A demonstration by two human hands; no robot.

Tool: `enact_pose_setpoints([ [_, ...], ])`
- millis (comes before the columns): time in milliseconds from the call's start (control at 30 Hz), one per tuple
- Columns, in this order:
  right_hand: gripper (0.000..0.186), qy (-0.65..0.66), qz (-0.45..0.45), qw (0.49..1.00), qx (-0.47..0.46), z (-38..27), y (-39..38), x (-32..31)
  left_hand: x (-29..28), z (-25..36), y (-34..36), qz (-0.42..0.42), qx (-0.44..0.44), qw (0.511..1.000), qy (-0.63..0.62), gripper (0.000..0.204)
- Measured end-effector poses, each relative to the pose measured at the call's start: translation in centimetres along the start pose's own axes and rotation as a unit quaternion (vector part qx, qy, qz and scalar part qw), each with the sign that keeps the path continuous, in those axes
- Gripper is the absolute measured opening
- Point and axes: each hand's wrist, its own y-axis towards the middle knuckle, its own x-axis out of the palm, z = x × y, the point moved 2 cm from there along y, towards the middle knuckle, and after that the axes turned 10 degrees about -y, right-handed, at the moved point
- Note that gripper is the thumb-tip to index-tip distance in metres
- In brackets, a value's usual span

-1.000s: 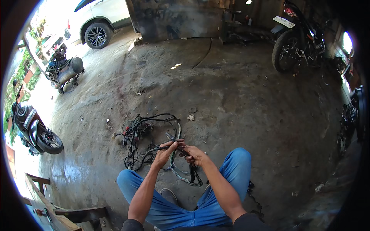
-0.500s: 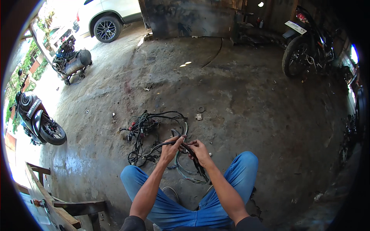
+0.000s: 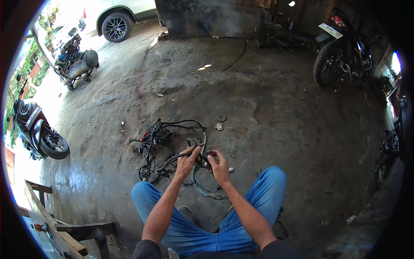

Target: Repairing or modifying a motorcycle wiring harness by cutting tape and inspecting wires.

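A tangled black wiring harness (image 3: 156,134) with a few red connectors lies on the concrete floor in front of me, its pale wires looping beneath my hands. My left hand (image 3: 189,159) grips a black cable bundle (image 3: 181,156), fingers wrapped round it and thumb on top. Just right of it, my right hand (image 3: 217,166) has curled fingers on a dark length of the same bundle, partly hidden by that hand. A small pale square part (image 3: 219,127) and a ring (image 3: 222,118) lie beyond the loops.
My bent knees (image 3: 271,181) flank the harness. A wooden bench frame (image 3: 86,228) stands lower left. Farther out are a scooter (image 3: 36,129), a compressor (image 3: 79,67), a white car (image 3: 129,11), a dark metal panel (image 3: 207,19) and a motorcycle (image 3: 340,56).
The view has shifted slightly. My right hand has risen along the bundle, its fingers now higher beside my left thumb, and less of the dark strip shows below it.
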Motion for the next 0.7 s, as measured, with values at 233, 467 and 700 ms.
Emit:
enact_pose_setpoints([
  [233,0.047,-0.283,0.008,0.911,-0.300,-2.4,-2.1,1.3,-0.4,-0.2,0.2,0.010,-0.077,0.987,-0.141,0.028],
  [467,0.048,-0.356,0.013,0.889,-0.287,-1.6,-2.0,1.0,0.2,0.4,-0.2,-0.012,-0.155,0.967,-0.202,0.025],
  [700,0.023,-0.331,0.089,0.878,-0.335,-2.1,-2.2,0.4,0.2,1.0,-0.4,-0.030,-0.137,0.985,-0.100,0.032],
])
